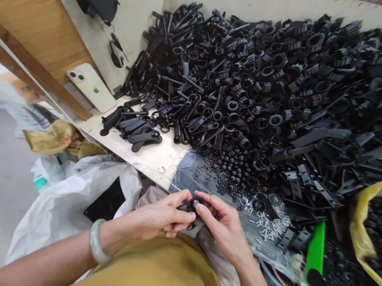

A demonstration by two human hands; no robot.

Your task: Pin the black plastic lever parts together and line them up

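In the middle near my lap, my left hand [165,214] is closed around a small black plastic part [188,205]. My right hand [220,220] meets it from the other side, thumb and fingers pressed on the same part. A thin brownish rod or wire [210,199] shows by my right fingers; I cannot tell exactly what it is. Just beyond my hands lie small black balls [226,172] and a scatter of silver screws [270,223]. The fingers hide most of the held part.
A large heap of black plastic parts [252,75] fills the bench. Several arm-shaped pieces [138,130] lie at its left, near a white phone [91,87]. A white sack [44,221] stands at lower left; a yellow-rimmed bag [362,228] and green-edged bin [316,250] stand right.
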